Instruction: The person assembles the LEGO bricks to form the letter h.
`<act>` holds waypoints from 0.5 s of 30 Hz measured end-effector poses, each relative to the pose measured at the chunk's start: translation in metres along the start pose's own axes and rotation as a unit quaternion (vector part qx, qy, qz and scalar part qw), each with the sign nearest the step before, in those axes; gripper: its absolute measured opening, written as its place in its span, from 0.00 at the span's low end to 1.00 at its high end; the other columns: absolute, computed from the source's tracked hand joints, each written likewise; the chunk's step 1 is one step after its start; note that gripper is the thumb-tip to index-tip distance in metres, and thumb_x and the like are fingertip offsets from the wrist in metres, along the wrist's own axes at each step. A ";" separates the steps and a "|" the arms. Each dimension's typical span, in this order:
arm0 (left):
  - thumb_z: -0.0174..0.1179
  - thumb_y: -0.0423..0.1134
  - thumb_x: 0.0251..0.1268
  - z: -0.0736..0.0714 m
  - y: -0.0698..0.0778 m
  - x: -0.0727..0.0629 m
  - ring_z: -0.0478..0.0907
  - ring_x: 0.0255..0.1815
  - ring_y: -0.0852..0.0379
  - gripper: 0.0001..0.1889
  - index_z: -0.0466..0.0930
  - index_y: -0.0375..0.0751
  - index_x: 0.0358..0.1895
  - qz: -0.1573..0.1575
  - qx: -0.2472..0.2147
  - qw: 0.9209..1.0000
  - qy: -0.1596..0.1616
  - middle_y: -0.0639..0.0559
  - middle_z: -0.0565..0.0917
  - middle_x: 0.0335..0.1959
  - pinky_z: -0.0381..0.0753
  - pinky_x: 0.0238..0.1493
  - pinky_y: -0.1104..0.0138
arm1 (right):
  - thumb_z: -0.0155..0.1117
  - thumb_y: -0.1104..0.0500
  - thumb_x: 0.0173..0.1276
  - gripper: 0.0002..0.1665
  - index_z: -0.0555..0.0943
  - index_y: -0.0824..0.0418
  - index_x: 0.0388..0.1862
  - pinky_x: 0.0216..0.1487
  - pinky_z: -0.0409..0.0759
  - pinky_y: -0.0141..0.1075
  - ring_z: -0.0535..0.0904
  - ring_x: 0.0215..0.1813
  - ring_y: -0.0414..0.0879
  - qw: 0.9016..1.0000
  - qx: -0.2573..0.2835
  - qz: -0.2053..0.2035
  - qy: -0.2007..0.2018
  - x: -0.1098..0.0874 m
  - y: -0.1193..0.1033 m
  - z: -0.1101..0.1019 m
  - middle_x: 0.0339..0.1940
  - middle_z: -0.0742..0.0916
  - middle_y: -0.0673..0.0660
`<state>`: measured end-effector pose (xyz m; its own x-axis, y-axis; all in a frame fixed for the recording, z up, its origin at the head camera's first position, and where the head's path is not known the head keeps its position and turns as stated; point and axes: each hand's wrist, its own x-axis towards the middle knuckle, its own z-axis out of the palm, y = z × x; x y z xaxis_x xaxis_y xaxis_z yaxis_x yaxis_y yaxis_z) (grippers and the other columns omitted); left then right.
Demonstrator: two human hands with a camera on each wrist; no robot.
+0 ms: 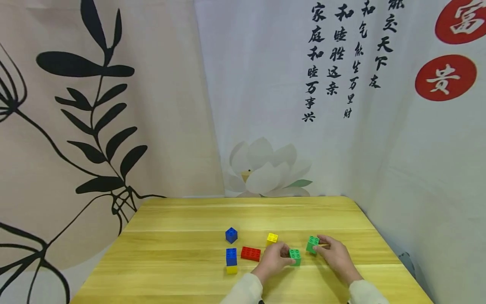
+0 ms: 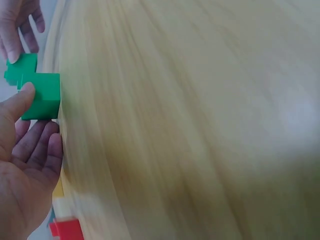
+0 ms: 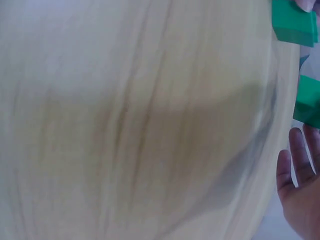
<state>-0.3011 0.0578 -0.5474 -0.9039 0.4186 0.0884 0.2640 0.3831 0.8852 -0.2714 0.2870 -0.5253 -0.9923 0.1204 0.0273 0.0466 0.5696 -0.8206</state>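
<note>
My left hand (image 1: 271, 258) pinches a green toy brick (image 1: 295, 257) between thumb and fingers, its studs facing up in the head view. In the left wrist view the thumb lies on this brick (image 2: 44, 96). To the right, my right hand (image 1: 336, 256) pinches a second green brick (image 1: 312, 244) by its right side. A small gap separates the two bricks in the head view. At the right wrist view's edge, the right hand's brick (image 3: 308, 102) is partly cut off. Just beyond the left hand stands a yellow brick (image 1: 271, 238), its lower part hidden.
Left of the hands, a red brick (image 1: 250, 253) lies on the wooden table (image 1: 171, 253). Beside it a blue brick (image 1: 231, 256) adjoins a yellow brick (image 1: 231, 270). Another blue brick (image 1: 231, 235) sits farther back. A printed curtain (image 1: 171, 105) hangs behind the table.
</note>
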 end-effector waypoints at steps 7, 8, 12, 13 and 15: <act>0.73 0.34 0.55 -0.006 -0.005 -0.009 0.77 0.34 0.64 0.11 0.81 0.42 0.39 0.004 -0.009 1.000 -0.007 0.59 0.82 0.34 0.80 0.37 0.68 | 0.70 0.55 0.67 0.30 0.77 0.67 0.64 0.48 0.82 0.46 0.81 0.53 0.55 0.999 0.016 -0.034 -0.022 -0.003 -0.019 0.009 0.53 0.85 0.58; 0.73 0.34 0.56 -0.007 -0.006 -0.010 0.77 0.34 0.64 0.11 0.81 0.42 0.39 0.005 -0.009 1.000 -0.007 0.59 0.82 0.34 0.80 0.37 0.68 | 0.70 0.56 0.66 0.29 0.78 0.67 0.63 0.48 0.82 0.45 0.81 0.53 0.55 0.998 0.015 -0.044 -0.029 -0.004 -0.021 0.011 0.52 0.85 0.58; 0.73 0.33 0.56 -0.010 -0.008 -0.014 0.77 0.34 0.64 0.11 0.82 0.42 0.40 0.009 -0.014 1.000 -0.005 0.60 0.82 0.33 0.80 0.36 0.68 | 0.71 0.56 0.66 0.26 0.80 0.64 0.60 0.46 0.83 0.45 0.80 0.53 0.55 0.993 0.023 -0.089 -0.074 -0.005 -0.030 0.017 0.52 0.86 0.58; 0.73 0.33 0.56 -0.011 -0.007 -0.015 0.78 0.34 0.64 0.11 0.82 0.41 0.41 0.008 -0.017 1.000 -0.004 0.60 0.83 0.33 0.80 0.36 0.68 | 0.70 0.55 0.66 0.25 0.80 0.64 0.60 0.46 0.83 0.45 0.80 0.52 0.55 0.991 0.023 -0.100 -0.086 -0.005 -0.032 0.018 0.52 0.86 0.58; 0.73 0.33 0.56 -0.012 -0.007 -0.017 0.78 0.34 0.64 0.12 0.82 0.41 0.41 0.006 -0.021 1.000 -0.001 0.59 0.83 0.33 0.80 0.37 0.69 | 0.69 0.54 0.67 0.25 0.80 0.64 0.59 0.46 0.83 0.45 0.80 0.52 0.54 0.987 0.021 -0.119 -0.110 -0.006 -0.034 0.019 0.51 0.86 0.57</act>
<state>-0.2910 0.0384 -0.5497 -0.8999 0.4247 0.0986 0.2607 0.3429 0.9025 -0.2692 0.2512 -0.5084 -0.9757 -0.1943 0.1013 -0.1908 0.5254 -0.8292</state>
